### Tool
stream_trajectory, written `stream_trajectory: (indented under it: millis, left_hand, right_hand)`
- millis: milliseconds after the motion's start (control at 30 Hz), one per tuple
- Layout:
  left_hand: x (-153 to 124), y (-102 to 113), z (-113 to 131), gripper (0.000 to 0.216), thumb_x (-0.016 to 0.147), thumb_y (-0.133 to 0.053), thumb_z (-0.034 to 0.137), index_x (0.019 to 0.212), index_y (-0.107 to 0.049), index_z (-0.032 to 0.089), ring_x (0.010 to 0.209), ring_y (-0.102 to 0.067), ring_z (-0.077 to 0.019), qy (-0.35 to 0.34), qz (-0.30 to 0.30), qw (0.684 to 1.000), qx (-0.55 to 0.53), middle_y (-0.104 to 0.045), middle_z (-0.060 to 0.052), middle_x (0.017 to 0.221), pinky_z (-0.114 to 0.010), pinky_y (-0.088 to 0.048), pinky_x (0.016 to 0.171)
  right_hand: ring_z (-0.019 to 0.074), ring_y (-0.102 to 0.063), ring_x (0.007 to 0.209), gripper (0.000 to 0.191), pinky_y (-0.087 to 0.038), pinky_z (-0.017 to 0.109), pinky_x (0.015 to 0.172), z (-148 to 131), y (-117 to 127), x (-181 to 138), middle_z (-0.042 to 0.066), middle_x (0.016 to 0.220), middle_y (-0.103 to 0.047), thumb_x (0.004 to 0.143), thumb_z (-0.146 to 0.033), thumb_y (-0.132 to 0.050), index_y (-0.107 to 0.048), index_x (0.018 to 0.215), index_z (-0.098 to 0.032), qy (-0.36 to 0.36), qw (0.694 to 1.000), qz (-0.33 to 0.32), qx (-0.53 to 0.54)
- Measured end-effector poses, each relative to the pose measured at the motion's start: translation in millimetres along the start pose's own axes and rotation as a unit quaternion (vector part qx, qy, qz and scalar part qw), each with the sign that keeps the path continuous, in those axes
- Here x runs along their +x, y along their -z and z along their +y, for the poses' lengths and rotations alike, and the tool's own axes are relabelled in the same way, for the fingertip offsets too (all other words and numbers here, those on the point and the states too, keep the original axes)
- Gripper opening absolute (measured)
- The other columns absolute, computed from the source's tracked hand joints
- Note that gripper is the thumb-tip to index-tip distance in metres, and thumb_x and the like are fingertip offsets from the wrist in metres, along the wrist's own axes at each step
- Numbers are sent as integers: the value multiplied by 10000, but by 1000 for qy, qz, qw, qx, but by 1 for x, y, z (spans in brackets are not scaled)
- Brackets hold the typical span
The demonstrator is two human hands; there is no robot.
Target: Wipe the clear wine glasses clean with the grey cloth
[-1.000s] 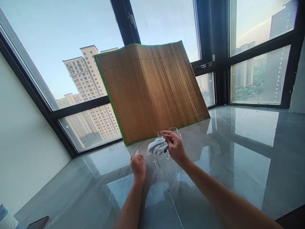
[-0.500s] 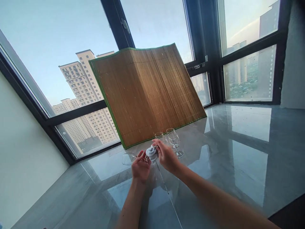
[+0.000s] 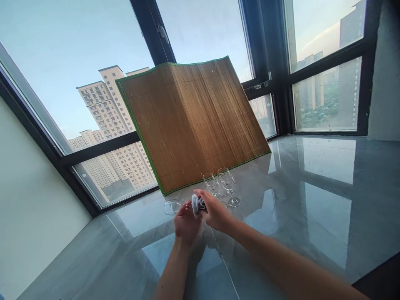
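Observation:
My left hand (image 3: 186, 224) is closed round the stem of a clear wine glass (image 3: 171, 207), which lies sideways with its bowl pointing left. In my right hand (image 3: 215, 211) is a bunched grey-white cloth (image 3: 198, 205), pressed against the foot end of that glass. The foot itself is hidden by the cloth and fingers. Just beyond my right hand several more stemmed glasses (image 3: 231, 187) stand upright in a close group.
A brown bamboo mat (image 3: 200, 125) with green edging leans against the dark window frame (image 3: 265, 50) behind the glasses. The glossy grey tiled surface (image 3: 281, 241) reflects the windows. A pale wall (image 3: 28, 200) rises at left.
My right hand has turned and shifted slightly left and down, bringing the cloth closer over the glass's foot end. My left hand has rotated, and the bowl has moved a little right.

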State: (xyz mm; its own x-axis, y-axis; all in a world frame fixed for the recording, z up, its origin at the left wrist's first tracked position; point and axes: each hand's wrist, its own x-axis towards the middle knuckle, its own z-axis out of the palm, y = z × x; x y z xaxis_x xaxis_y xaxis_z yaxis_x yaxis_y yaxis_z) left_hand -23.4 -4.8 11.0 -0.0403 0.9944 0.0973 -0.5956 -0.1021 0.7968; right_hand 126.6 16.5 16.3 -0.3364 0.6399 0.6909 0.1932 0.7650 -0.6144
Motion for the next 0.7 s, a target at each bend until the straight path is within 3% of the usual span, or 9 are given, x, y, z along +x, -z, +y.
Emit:
stream_trajectory:
  millis: [167, 300, 400, 500, 600, 700]
  left_hand:
    - [2, 3, -3, 191, 841, -556, 326, 808, -685, 189, 835, -694, -210, 19, 0, 999, 26, -722, -72, 865, -393, -542, 844]
    - [8, 11, -9, 152, 795, -618, 320, 745, -680, 191, 809, -696, -199, -48, 54, 993, 90, -721, -51, 800, -384, -530, 871]
    - [8, 12, -16, 292, 804, -650, 434, 834, -729, 155, 967, -691, -245, -82, 54, 979, 180, -752, -113, 945, -397, -498, 927]
    - [2, 8, -22, 417, 812, -647, 534, 895, -755, 140, 977, -674, -260, -103, 45, 936, 335, -750, -142, 993, -379, -482, 894]
    - [-5, 3, -27, 440, 827, -617, 573, 847, -751, 155, 848, -655, -231, -126, 28, 874, 468, -738, -112, 896, -334, -478, 785]
    - [-9, -1, -30, 476, 843, -575, 610, 789, -716, 159, 751, -629, -204, -134, -15, 836, 532, -706, -84, 803, -305, -471, 711]
  right_hand:
    - [231, -597, 1092, 568, -482, 409, 971, -3, 0, 3, 112, 1196, -636, 773, -23, -541, -478, 1309, -200, 9, 999, 29, -19]
    - [224, -598, 1069, 466, -493, 396, 939, -18, 10, 6, 91, 1151, -646, 835, -52, -517, -498, 1263, -234, 63, 993, 96, -9]
    - [225, -608, 1054, 400, -501, 399, 932, -37, 35, 12, 90, 1161, -639, 902, -141, -528, -485, 1282, -261, 114, 973, 203, 2]
    - [234, -611, 1079, 403, -519, 401, 913, -41, 71, 29, 100, 1233, -605, 927, -229, -553, -453, 1314, -281, 98, 928, 360, 13]
    - [221, -625, 1057, 463, -539, 389, 879, -11, 108, 48, 95, 1259, -591, 919, -268, -570, -413, 1354, -280, 48, 892, 449, 39]
    - [229, -628, 1062, 434, -521, 422, 915, 47, 134, 52, 87, 1208, -629, 884, -268, -588, -461, 1298, -255, 34, 890, 454, -24]
